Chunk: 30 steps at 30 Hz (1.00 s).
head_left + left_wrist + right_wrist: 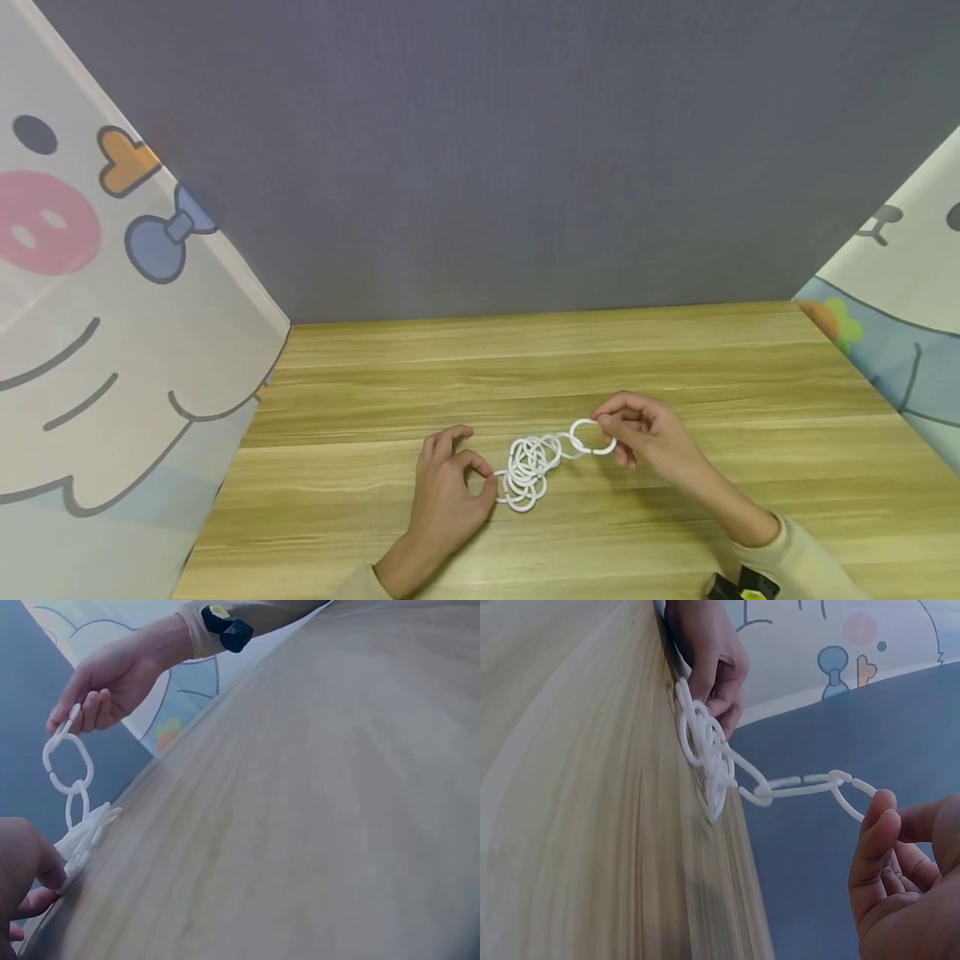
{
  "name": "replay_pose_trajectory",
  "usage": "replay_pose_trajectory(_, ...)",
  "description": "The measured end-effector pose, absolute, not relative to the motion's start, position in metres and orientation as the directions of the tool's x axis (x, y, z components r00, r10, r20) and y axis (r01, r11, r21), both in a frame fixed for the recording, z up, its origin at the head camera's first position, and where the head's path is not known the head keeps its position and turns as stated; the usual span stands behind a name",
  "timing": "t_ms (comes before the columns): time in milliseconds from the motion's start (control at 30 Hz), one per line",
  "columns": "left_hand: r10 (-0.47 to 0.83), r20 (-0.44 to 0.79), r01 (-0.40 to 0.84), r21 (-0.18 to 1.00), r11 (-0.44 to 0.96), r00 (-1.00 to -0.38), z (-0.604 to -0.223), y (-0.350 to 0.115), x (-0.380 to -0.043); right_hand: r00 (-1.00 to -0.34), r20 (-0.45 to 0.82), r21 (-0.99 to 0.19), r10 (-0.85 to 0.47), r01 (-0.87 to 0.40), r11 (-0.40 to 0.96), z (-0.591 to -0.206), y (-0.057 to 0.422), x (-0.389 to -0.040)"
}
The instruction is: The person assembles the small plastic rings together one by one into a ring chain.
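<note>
A chain of white plastic split rings (525,454) lies bunched on the wooden table between the hands. At its left end, the left hand (447,496) pinches one ring between thumb and index finger, low against the tabletop. My right hand (651,433) holds the ring (573,432) at the other end between thumb and fingertips, raised above the table. From this raised ring a short stretch of linked rings (799,786) runs down to the bunch in the right wrist view. Where rings overlap in the pile, single links are hard to tell apart.
The wooden table (360,375) meets a grey panel (480,167) at the back. Cartoon-printed panels stand at the left (135,333) and right (900,292). A black device with a yellow mark (753,583) sits at the right sleeve.
</note>
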<state>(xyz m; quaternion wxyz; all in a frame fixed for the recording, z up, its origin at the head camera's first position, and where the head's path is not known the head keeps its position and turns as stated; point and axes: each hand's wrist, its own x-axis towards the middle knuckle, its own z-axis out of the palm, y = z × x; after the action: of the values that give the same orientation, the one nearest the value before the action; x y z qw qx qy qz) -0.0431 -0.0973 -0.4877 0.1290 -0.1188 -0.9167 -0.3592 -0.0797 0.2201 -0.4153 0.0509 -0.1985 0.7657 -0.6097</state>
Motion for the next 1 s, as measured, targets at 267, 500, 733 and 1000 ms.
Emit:
replay_pose_trajectory(267, 0.079, 0.299, 0.269, 0.672, 0.69, -0.951, -0.488, -0.109, -0.05, -0.935, 0.155, -0.956, -0.32, -0.224, 0.191, -0.416, 0.234, -0.08)
replay_pose_trajectory(500, 0.024, 0.269, 0.219, 0.724, 0.654, -0.963, -0.486, -0.121, -0.055, -0.94, 0.176, -0.95, -0.294, -0.241, 0.2, -0.416, 0.246, -0.081)
replay_pose_trajectory(733, -0.024, 0.242, 0.18, 0.782, 0.596, -0.97, -0.479, -0.133, -0.062, -0.951, 0.175, -0.934, -0.256, -0.243, 0.261, -0.415, 0.258, -0.083)
replay_pose_trajectory(1000, -0.088, 0.186, 0.121, 0.867, 0.483, -0.979, -0.474, -0.153, -0.072, -0.95, 0.186, -0.927, -0.25, -0.254, 0.276, -0.419, 0.27, -0.087)
